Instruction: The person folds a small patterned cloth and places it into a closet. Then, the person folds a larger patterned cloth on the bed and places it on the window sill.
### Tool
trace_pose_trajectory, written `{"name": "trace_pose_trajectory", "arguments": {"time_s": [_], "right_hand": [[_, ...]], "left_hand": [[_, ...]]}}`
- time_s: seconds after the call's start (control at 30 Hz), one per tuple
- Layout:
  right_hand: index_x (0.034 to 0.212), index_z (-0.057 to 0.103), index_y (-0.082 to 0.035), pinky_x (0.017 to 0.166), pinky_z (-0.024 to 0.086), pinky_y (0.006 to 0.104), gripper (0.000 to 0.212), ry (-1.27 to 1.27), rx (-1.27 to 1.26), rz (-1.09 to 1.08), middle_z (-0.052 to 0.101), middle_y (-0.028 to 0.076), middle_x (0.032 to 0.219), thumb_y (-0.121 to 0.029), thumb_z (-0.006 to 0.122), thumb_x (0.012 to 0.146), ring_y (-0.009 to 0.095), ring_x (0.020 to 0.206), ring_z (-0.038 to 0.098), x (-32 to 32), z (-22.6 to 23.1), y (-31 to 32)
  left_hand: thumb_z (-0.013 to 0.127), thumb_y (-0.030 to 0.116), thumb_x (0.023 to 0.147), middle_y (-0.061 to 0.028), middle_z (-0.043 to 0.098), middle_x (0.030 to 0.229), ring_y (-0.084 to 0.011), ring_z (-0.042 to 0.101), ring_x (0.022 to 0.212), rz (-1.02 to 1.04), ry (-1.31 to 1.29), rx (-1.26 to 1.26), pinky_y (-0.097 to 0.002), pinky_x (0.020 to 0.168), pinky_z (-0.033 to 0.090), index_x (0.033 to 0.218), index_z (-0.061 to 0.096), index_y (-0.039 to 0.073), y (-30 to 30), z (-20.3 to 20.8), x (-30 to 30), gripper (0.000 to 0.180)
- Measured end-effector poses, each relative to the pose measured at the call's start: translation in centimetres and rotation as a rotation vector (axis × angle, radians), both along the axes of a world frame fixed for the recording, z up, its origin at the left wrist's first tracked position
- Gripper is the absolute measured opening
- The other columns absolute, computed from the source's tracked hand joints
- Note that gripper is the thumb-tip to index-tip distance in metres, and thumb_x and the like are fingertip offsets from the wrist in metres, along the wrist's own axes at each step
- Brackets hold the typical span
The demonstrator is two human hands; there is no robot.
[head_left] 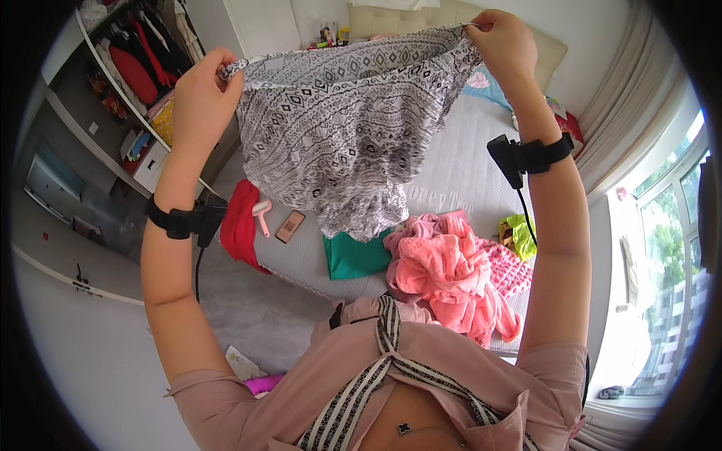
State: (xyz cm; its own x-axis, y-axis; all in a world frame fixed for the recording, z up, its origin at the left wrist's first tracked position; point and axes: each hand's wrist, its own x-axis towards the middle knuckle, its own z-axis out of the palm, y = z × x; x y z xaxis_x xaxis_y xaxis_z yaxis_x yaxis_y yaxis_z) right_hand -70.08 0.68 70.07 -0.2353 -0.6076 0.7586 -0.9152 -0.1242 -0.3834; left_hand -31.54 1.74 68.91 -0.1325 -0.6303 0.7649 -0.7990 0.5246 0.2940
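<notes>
Stretched between my raised hands is a black-and-white patterned garment (pixel 338 124), its open edge at the top and its loose fabric hanging down over the bed. My left hand (pixel 207 101) pinches one upper corner, with the fingers closed round the cloth. At the other upper corner my right hand (pixel 505 45) grips the edge between thumb and fingers. What exact kind of garment it is, I cannot make out. The bottom of the cloth hangs in front of a folded green cloth (pixel 353 259), partly hiding it.
On the grey bed (pixel 459 177) lie a red cloth (pixel 242 229), a pink handheld tool (pixel 262 218), a phone (pixel 290 225), a heap of coral-pink clothing (pixel 447 267) and a yellow-green item (pixel 517 237). An open wardrobe (pixel 113 71) stands left; a window (pixel 665 240) and curtain (pixel 632 90) are right.
</notes>
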Motion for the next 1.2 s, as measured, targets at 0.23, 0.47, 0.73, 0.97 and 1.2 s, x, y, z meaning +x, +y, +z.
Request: {"name": "trace_pose_trajectory", "arguments": {"time_s": [0.23,0.47,0.73,0.97,1.2], "right_hand": [[0.081,0.063,-0.007,0.066,0.048,0.0398,0.021,0.133,-0.110,-0.160,0.064,0.013,0.078,-0.024,0.065,0.068,0.032,0.078,0.060,-0.5,-1.0,-0.2],[0.091,0.063,-0.003,0.069,0.051,0.0359,0.022,-0.130,0.122,0.333,0.066,0.014,0.085,-0.013,0.060,0.072,0.024,0.078,0.065,-1.3,-2.9,0.1],[0.092,0.063,0.005,0.053,0.055,0.0274,0.018,-0.374,0.676,0.660,0.064,0.010,0.074,-0.006,0.055,0.080,0.016,0.059,0.065,-1.8,-1.7,2.6],[0.089,0.060,0.007,0.056,0.056,0.0260,0.017,-0.208,0.551,0.551,0.063,0.012,0.079,-0.005,0.055,0.078,0.017,0.060,0.066,-2.0,-3.6,2.3],[0.092,0.055,0.006,0.051,0.054,0.0296,0.030,-0.618,0.534,0.474,0.062,0.015,0.078,-0.021,0.059,0.079,0.021,0.062,0.067,0.7,-5.9,1.6]], "left_hand": [[0.059,0.015,0.079,-0.0010,0.061,0.073,-0.0128,0.055,0.057,0.219,-0.206,-0.067,-0.0272,0.054,0.042,0.090,0.057,0.006,0.6,-0.2,0.0,0.014],[0.050,0.012,0.083,-0.0072,0.056,0.072,-0.0132,0.053,0.065,-0.198,0.176,0.131,-0.0276,0.061,0.041,0.089,0.054,0.002,-4.6,-3.5,2.9,0.012],[0.051,0.013,0.087,-0.0005,0.052,0.073,-0.0074,0.047,0.068,-0.248,0.203,0.185,-0.0228,0.063,0.038,0.088,0.055,0.001,-4.2,-5.1,3.1,0.012],[0.056,0.015,0.089,0.0041,0.051,0.071,-0.0024,0.046,0.068,-0.320,0.321,0.305,-0.0195,0.059,0.036,0.084,0.056,0.000,-2.0,-5.1,4.5,0.015],[0.046,0.051,0.089,-0.0045,0.065,0.093,-0.0174,0.063,0.082,-0.263,0.835,0.973,-0.0293,0.073,0.049,0.108,0.061,0.009,-0.9,-7.5,3.7,0.048]]}}
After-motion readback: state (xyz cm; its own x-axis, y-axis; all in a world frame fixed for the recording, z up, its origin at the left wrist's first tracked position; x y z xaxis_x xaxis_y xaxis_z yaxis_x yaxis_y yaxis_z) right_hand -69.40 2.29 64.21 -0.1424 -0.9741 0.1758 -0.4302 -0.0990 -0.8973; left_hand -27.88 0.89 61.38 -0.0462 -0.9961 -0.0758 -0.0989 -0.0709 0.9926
